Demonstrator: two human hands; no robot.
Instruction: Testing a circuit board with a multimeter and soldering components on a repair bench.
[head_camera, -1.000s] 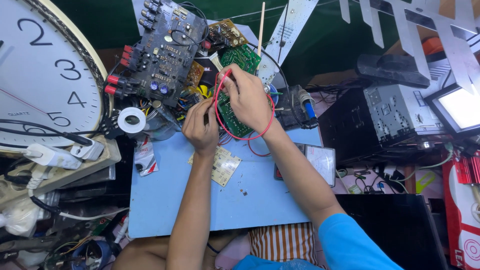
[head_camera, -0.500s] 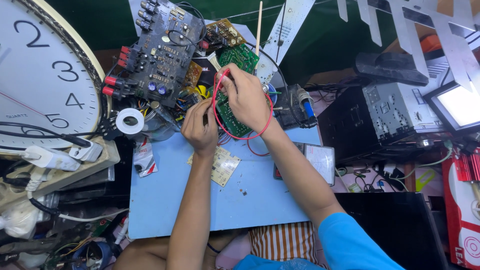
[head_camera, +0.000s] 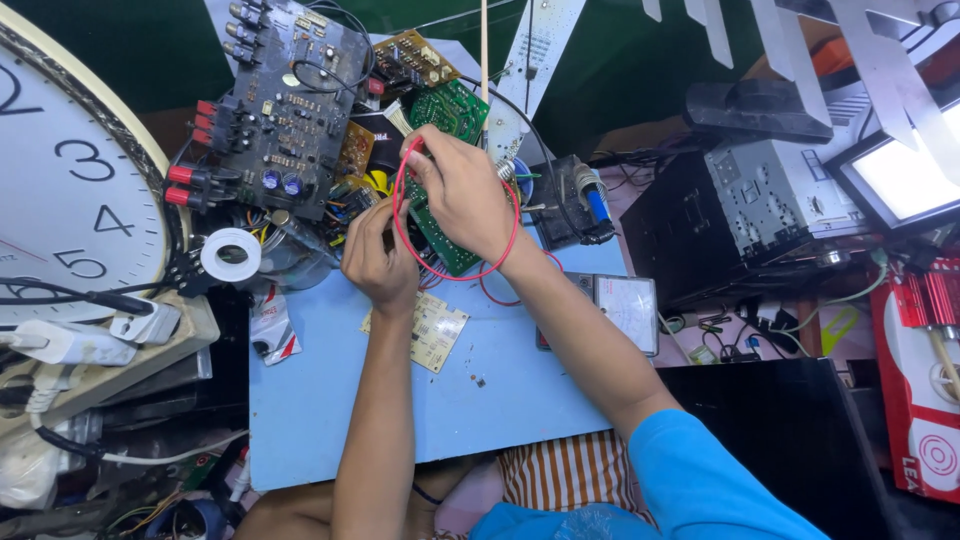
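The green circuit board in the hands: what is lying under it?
Under the green circuit board lie coloured wires, a black part and the blue mat. The right hand and left hand cover its middle, so anything beneath there is hidden.

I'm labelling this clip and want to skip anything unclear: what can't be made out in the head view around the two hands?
- Green circuit board: its middle is hidden under the right hand.
- Left hand: fingertips curl away, so its grip is hidden.
- Red wire: its ends vanish behind the hands.
- Wall clock: cut off by the left edge.
- Beige board: parts too small to tell.
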